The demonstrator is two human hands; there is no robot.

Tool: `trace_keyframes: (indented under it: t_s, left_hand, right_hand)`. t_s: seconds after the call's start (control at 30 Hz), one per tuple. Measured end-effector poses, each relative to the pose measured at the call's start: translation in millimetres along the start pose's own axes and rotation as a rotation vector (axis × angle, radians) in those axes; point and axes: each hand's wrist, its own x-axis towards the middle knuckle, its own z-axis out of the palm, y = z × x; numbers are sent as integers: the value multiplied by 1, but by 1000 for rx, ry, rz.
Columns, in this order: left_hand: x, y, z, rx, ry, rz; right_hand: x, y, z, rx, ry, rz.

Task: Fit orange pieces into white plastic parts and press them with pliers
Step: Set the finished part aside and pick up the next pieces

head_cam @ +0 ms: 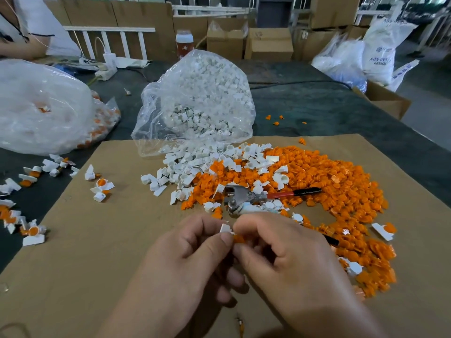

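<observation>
My left hand (190,254) pinches a small white plastic part (225,228) low in the middle of the view. My right hand (280,254) meets it from the right and pinches an orange piece (238,239) against that part. Just beyond my fingers lie the pliers (241,198), metal jaws to the left, red and black handles pointing right, untouched. A wide heap of orange pieces (341,186) spreads to the right. Loose white parts (192,167) spill from a clear bag (195,101) behind them.
Brown cardboard (97,252) covers the dark table. Assembled white-and-orange parts (101,187) lie scattered at the left, by a second clear bag (41,106). A bottle (184,43), boxes and white sacks stand at the back. Another person's sleeve (31,25) shows top left.
</observation>
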Motion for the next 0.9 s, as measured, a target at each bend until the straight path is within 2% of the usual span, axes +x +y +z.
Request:
trace_keyframes:
  t_s: [0.07, 0.17, 0.27, 0.43, 0.57, 0.63, 0.77, 0.9]
  left_hand:
    - [2, -1, 0, -22, -5, -25]
    - [3, -5, 2, -9, 20, -39]
    - [2, -7, 4, 29, 84, -19]
    - [-3, -8, 5, 90, 110, 5]
    - [-1, -4, 5, -24, 110, -114]
    - [-1, -4, 4, -10, 93, -98]
    - [-2, -8, 1, 184, 43, 46]
    - [0, -12, -3, 247, 81, 59]
  right_hand:
    - [1, -1, 0, -100, 0, -78]
    - [1, -1, -1, -93, -21, -143]
    - [1, -1, 0, -52, -8, -156]
    - [1, -1, 2, -142, -10, -160]
    - [2, -3, 4, -190, -78, -238]
    - [2, -2, 2, -144, -64, -200]
    - [0, 2, 2, -45, 27, -95]
    - [1, 0, 4, -116, 3, -88]
